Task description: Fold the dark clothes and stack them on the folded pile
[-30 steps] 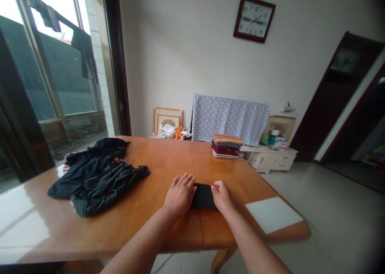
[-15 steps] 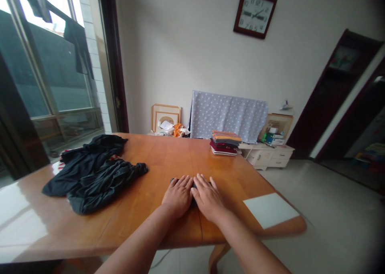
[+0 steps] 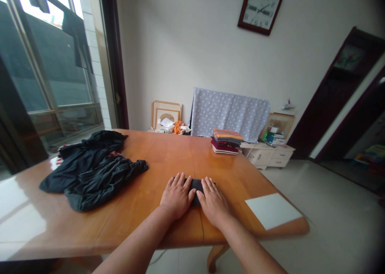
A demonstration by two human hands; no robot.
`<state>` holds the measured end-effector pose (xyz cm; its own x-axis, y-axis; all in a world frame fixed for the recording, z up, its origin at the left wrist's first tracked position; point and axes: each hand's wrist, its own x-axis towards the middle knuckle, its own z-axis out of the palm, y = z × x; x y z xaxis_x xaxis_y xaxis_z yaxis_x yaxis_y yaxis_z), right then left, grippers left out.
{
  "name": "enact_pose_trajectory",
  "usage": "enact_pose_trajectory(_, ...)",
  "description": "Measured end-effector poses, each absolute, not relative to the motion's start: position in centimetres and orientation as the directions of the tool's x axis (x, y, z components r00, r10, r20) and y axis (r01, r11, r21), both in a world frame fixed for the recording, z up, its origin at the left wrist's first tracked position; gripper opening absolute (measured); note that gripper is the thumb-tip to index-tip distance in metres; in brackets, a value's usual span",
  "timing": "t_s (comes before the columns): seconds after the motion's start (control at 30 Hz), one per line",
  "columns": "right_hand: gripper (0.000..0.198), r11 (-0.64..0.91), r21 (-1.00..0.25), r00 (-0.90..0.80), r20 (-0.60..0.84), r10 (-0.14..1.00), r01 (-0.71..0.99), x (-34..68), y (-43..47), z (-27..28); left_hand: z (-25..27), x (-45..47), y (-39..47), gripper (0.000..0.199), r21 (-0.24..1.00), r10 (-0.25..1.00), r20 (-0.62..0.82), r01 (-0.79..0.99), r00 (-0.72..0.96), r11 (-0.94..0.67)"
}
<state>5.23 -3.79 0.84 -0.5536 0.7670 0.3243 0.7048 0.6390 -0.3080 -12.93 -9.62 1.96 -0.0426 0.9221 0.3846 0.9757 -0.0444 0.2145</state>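
A small black folded cloth (image 3: 197, 186) lies on the wooden table (image 3: 168, 154) near its front edge. My left hand (image 3: 177, 194) rests flat on the cloth's left part, fingers stretched out. On its right part lies my right hand (image 3: 213, 200), also flat with the fingers extended. Between the two hands a strip of the dark fabric shows; the rest is hidden beneath them. Both thumbs point inward toward each other.
Crumpled dark clothes (image 3: 99, 172) are heaped on the table's left side. Toward the back right stands a stack of folded clothes (image 3: 226, 142). A white sheet (image 3: 272, 210) lies at the right corner. Beyond the table is a low white cabinet (image 3: 269, 157).
My hands have moved apart, the left one to the left and the right one to the right. More of the black cloth shows between them. The view has shifted slightly.
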Motion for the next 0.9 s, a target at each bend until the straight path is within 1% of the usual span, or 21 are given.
enact_pose_trajectory(0.13,0.066,0.631,-0.294,-0.554,0.308,0.774,0.718,4.9,-3.9,1.0,1.8,-13.0,-9.4,0.064,0.203,0.931,0.362,0.979,-0.043,-0.033)
enact_pose_trajectory(0.3,0.065,0.63,-0.296,-0.556,0.302,0.775,0.718,4.9,-4.1,1.3,2.0,-13.3,-9.4,0.066,0.227,0.943,0.333,0.972,-0.022,-0.057)
enact_pose_trajectory(0.4,0.065,0.647,-0.336,-0.58,0.288,0.762,0.684,5.3,-3.9,1.6,2.5,-13.9,-9.6,0.068,0.28,0.955,0.298,0.958,-0.018,-0.07)
enact_pose_trajectory(0.47,0.067,0.652,-0.389,-0.582,0.297,0.757,0.651,6.0,-3.7,1.9,2.7,-14.8,-10.0,0.069,0.34,0.958,0.282,0.94,-0.061,-0.04)
enact_pose_trajectory(0.53,0.07,0.632,-0.45,-0.536,0.336,0.775,0.631,7.2,-3.6,2.1,2.8,-16.0,-10.9,0.069,0.395,0.944,0.291,0.918,-0.153,0.027)
enact_pose_trajectory(0.6,0.071,0.581,-0.513,-0.445,0.374,0.814,0.632,8.5,-3.8,1.9,2.6,-17.5,-12.2,0.068,0.43,0.91,0.315,0.895,-0.271,0.117)
enact_pose_trajectory(0.7,0.073,0.471,-0.598,-0.294,0.374,0.88,0.649,10.3,-4.4,0.9,1.8,-19.3,-14.6,0.063,0.444,0.854,0.333,0.865,-0.4,0.232)
enact_pose_trajectory(0.8,0.074,0.384,-0.653,-0.179,0.36,0.916,0.653,11.3,-5.0,-0.6,1.2,-20.3,-16.6,0.058,0.422,0.838,0.311,0.855,-0.449,0.301)
enact_pose_trajectory(0.9,0.07,0.368,-0.668,-0.13,0.379,0.916,0.647,11.5,-5.5,-1.6,0.9,-20.4,-17.4,0.054,0.394,0.835,0.302,0.858,-0.459,0.329)
